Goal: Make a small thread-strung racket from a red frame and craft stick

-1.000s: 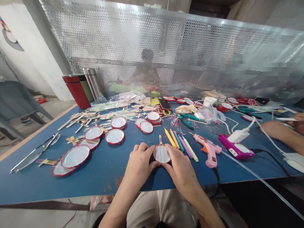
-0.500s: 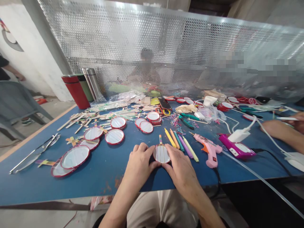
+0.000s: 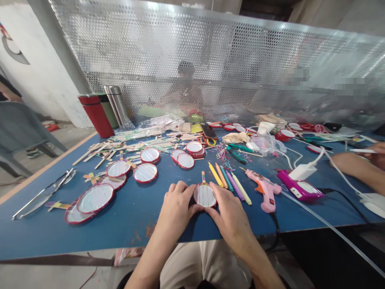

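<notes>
My left hand [image 3: 178,208] and my right hand [image 3: 230,209] grip a small red-rimmed disc [image 3: 205,196] from its two sides, low over the table's front edge. Its white face carries thin lines running lengthwise, and a short multicoloured craft stick [image 3: 203,177] juts from its far edge. Thumbs meet the near rim while the other fingers curl along the sides, partly hidden. Just right of my right hand lie several coloured marker pens [image 3: 230,181]. Beyond them rests a pink glue gun [image 3: 266,190], with a long clear glue stick [image 3: 327,222] behind it.
More red-rimmed discs [image 3: 95,198] lie on the left, some with sticks. Loose craft sticks [image 3: 99,153], scissors-like metal tongs [image 3: 45,196] and bottles [image 3: 96,116] stand farther off. A magenta power strip [image 3: 297,186] and another person's arm [image 3: 355,170] are right. A perforated metal screen [image 3: 210,60] closes the back.
Both hands keep their hold on the disc, with barely any movement. In the left background, a person's arm by the chair has shifted left.
</notes>
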`<move>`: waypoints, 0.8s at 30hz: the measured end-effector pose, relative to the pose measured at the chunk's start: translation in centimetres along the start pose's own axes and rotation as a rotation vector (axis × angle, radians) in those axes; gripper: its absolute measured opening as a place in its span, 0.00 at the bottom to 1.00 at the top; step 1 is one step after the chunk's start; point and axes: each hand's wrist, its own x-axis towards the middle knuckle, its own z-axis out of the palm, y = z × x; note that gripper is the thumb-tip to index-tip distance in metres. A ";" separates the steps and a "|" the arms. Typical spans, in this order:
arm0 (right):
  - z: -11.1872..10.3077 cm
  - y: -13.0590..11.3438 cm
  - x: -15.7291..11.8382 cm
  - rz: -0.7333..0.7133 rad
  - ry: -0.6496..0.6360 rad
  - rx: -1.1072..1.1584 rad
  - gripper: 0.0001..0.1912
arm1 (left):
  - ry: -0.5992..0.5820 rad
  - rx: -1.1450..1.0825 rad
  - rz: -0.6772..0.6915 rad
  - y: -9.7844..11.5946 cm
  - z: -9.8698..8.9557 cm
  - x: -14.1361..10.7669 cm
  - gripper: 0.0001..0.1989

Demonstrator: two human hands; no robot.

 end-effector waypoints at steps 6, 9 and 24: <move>0.1 0.1 -0.1 0.006 -0.013 -0.018 0.28 | -0.025 -0.005 -0.006 0.0 -0.1 0.1 0.20; 0.1 0.1 0.0 -0.001 -0.012 -0.016 0.28 | -0.028 -0.007 -0.008 0.0 -0.1 0.1 0.20; 0.3 0.6 -0.1 -0.043 -0.010 -0.060 0.27 | 0.109 -0.065 0.040 -0.9 1.0 0.0 0.31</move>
